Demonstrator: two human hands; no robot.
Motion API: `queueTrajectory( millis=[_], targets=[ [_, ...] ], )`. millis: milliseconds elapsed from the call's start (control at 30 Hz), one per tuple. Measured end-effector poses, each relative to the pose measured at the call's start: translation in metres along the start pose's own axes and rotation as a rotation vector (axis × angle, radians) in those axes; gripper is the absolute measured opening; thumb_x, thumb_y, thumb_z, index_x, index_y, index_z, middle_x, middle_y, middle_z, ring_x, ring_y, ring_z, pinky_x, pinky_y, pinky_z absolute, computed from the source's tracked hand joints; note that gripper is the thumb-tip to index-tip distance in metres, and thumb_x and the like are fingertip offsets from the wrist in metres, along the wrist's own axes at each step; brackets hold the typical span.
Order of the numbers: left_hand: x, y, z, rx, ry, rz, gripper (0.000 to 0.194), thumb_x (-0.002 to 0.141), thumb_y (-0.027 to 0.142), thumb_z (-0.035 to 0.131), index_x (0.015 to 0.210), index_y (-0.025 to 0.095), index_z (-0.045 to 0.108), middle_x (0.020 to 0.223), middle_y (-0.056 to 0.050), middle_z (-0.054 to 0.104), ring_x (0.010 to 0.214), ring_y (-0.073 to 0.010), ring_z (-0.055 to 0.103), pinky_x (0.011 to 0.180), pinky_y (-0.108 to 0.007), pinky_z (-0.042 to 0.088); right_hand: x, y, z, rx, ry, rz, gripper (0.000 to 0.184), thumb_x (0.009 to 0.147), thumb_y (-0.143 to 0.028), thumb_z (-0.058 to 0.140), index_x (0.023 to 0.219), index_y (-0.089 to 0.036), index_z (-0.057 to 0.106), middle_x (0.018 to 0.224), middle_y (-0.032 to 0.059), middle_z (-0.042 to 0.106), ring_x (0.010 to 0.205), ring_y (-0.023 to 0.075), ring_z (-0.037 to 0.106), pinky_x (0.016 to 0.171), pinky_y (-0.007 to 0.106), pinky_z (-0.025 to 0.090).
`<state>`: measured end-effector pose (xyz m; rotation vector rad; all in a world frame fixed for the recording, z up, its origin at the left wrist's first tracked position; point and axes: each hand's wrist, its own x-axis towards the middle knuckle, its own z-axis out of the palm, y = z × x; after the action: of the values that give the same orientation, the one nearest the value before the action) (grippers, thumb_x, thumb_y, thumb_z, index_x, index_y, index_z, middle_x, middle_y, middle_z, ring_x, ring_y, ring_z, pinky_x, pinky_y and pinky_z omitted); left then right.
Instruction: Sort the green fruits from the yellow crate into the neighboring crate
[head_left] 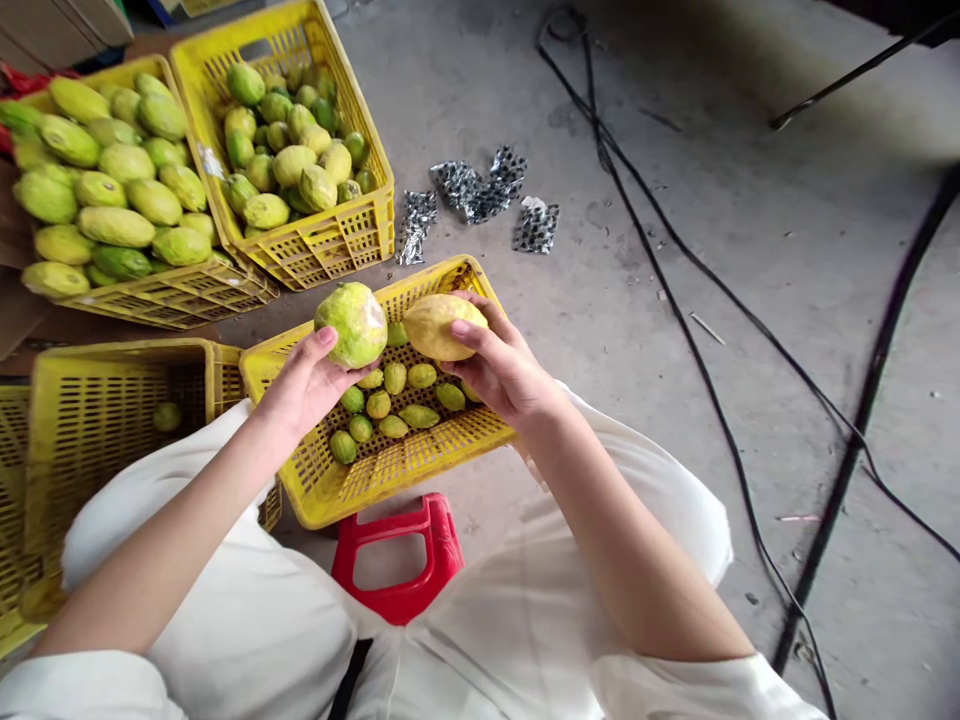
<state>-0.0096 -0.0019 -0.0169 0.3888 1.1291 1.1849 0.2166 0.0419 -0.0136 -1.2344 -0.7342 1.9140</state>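
Observation:
My left hand is closed around a round green-yellow fruit with a pale, scarred patch on its skin. Beside it, my right hand grips a yellow, lemon-shaped fruit, thumb on top. The two fruits are held close together above a yellow plastic crate. Inside that crate lie several smaller green and yellow fruits, such as a yellowish one; the hands and held fruits hide part of its contents.
Two yellow crates at upper left, one at far left and one beside it, are heaped with similar fruits. Another crate stands left of my knee. A red stool shows between my legs. Crumpled patterned wrappers and black cables lie on the floor.

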Motion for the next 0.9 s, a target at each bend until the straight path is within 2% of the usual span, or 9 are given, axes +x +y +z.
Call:
queueTrajectory(
  millis=[100, 200, 300, 433, 533, 633, 700, 767, 900],
  targets=[
    [0.000, -0.001, -0.001, 0.002, 0.022, -0.004, 0.055, 0.072, 0.048, 0.094, 0.117, 0.023, 0.073, 0.128, -0.010, 0.079, 0.137, -0.0352, 0.066, 0.109, -0.046, 0.059, -0.001, 0.000, 0.001, -0.017, 0.019, -0.030, 0.070, 0.060, -0.062, 0.098, 0.112, -0.030, 0.064, 0.118, 0.0039, 0.075, 0.118, 0.0280, 0.072, 0.091, 0.039, 0.066],
    [0.001, -0.001, 0.000, 0.007, 0.061, 0.004, 0.048, 0.071, 0.045, 0.093, 0.108, 0.022, 0.074, 0.118, -0.009, 0.080, 0.134, -0.0330, 0.068, 0.107, -0.042, 0.059, -0.001, 0.000, 0.002, -0.014, 0.016, -0.023, 0.069, 0.060, -0.065, 0.097, 0.107, -0.025, 0.067, 0.114, 0.0072, 0.076, 0.117, 0.0298, 0.072, 0.090, 0.039, 0.064],
    [0.004, -0.002, 0.001, 0.047, 0.030, 0.043, 0.043, 0.071, 0.042, 0.093, 0.107, 0.025, 0.075, 0.108, -0.005, 0.081, 0.126, -0.0296, 0.071, 0.106, -0.040, 0.060, 0.002, 0.001, 0.003, 0.005, 0.034, -0.014, 0.063, 0.065, -0.068, 0.093, 0.103, -0.024, 0.069, 0.100, 0.0048, 0.075, 0.106, 0.0268, 0.072, 0.081, 0.035, 0.062],
    [0.012, -0.005, -0.005, 0.174, -0.016, 0.146, 0.047, 0.067, 0.044, 0.094, 0.107, 0.027, 0.076, 0.102, -0.003, 0.080, 0.117, -0.0292, 0.075, 0.112, -0.047, 0.058, 0.005, 0.002, 0.003, 0.115, 0.094, 0.009, 0.051, 0.067, -0.060, 0.093, 0.097, -0.024, 0.070, 0.085, -0.0002, 0.070, 0.081, 0.0168, 0.065, 0.062, 0.025, 0.052],
    [0.017, -0.009, -0.012, 0.265, 0.017, 0.262, 0.055, 0.061, 0.045, 0.098, 0.107, 0.026, 0.075, 0.109, -0.004, 0.080, 0.117, -0.0300, 0.075, 0.117, -0.051, 0.056, 0.004, 0.001, 0.005, 0.185, 0.100, 0.070, 0.052, 0.064, -0.057, 0.097, 0.096, -0.024, 0.071, 0.084, -0.0014, 0.071, 0.075, 0.0134, 0.061, 0.062, 0.022, 0.053],
    [0.020, -0.010, -0.017, 0.376, 0.036, 0.424, 0.072, 0.054, 0.046, 0.104, 0.116, 0.028, 0.072, 0.128, -0.006, 0.077, 0.127, -0.0333, 0.072, 0.115, -0.051, 0.058, 0.002, 0.000, 0.007, 0.215, 0.082, 0.136, 0.054, 0.064, -0.057, 0.098, 0.101, -0.026, 0.072, 0.092, -0.0014, 0.075, 0.081, 0.0145, 0.066, 0.070, 0.023, 0.060],
    [0.020, -0.008, -0.018, 0.479, 0.005, 0.512, 0.085, 0.051, 0.046, 0.107, 0.124, 0.028, 0.069, 0.142, -0.009, 0.072, 0.136, -0.0364, 0.067, 0.116, -0.051, 0.058, 0.002, 0.001, 0.009, 0.216, 0.092, 0.151, 0.052, 0.067, -0.056, 0.096, 0.101, -0.027, 0.071, 0.094, -0.0019, 0.075, 0.083, 0.0146, 0.067, 0.069, 0.023, 0.060],
    [0.019, -0.005, -0.017, 0.565, -0.046, 0.564, 0.090, 0.050, 0.046, 0.108, 0.128, 0.028, 0.067, 0.150, -0.011, 0.067, 0.142, -0.0381, 0.063, 0.118, -0.051, 0.056, 0.002, 0.002, 0.009, 0.204, 0.115, 0.139, 0.049, 0.069, -0.056, 0.096, 0.098, -0.026, 0.070, 0.092, -0.0025, 0.074, 0.083, 0.0142, 0.066, 0.066, 0.022, 0.058],
    [0.020, -0.006, -0.018, 0.637, -0.077, 0.587, 0.091, 0.054, 0.051, 0.107, 0.131, 0.029, 0.065, 0.150, -0.012, 0.066, 0.141, -0.0371, 0.063, 0.118, -0.051, 0.056, 0.003, 0.001, 0.007, 0.190, 0.118, 0.098, 0.052, 0.068, -0.057, 0.097, 0.098, -0.025, 0.070, 0.091, -0.0026, 0.074, 0.084, 0.0144, 0.066, 0.065, 0.022, 0.056]
  ],
)
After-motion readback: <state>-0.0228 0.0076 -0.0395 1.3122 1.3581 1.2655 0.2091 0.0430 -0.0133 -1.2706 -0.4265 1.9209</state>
